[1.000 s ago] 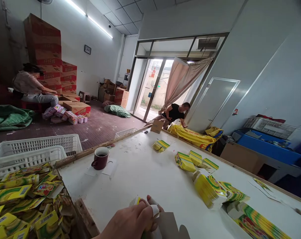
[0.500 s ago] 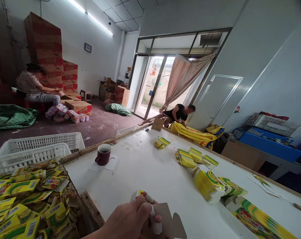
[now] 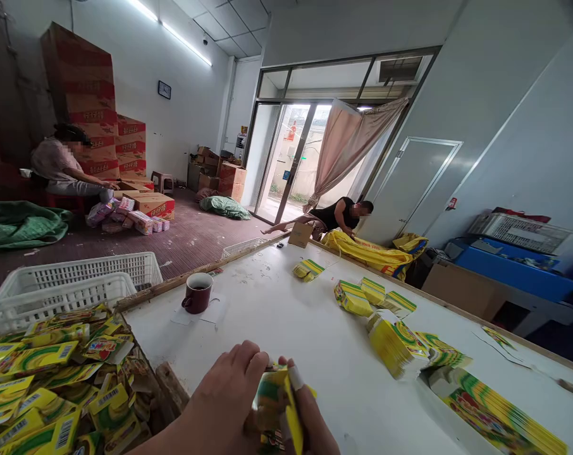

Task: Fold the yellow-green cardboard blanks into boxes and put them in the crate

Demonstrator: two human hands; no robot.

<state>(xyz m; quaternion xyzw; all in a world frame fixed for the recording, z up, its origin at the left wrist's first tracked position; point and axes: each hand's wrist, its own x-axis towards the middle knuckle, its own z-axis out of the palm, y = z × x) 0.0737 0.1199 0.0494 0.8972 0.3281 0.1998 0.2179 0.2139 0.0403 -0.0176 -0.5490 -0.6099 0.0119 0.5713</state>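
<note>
My left hand (image 3: 229, 388) is at the bottom middle of the view, its fingers curled over a yellow and green carton (image 3: 270, 395). On the carton's right side is my right hand (image 3: 310, 404), with white wraps on its fingers, closed on a yellow flap. The carton is partly hidden by both hands and blurred. To the right on the white table (image 3: 286, 316) lie stacks of flat yellow cartons (image 3: 395, 347) and a longer stack (image 3: 495, 411). Many yellow cartons (image 3: 44, 392) fill the heap at the lower left.
A dark red mug (image 3: 197, 296) stands on paper at the table's left side. White baskets (image 3: 78, 287) are beyond the heap. One person (image 3: 61, 164) sits by red boxes at the left; another person (image 3: 336, 218) leans over yellow sacks (image 3: 367, 253) past the table's far edge.
Both hands have moved up a little, and the carton between them now shows its yellow printed side instead of grey-brown board. The person by the sacks has bent an arm differently.
</note>
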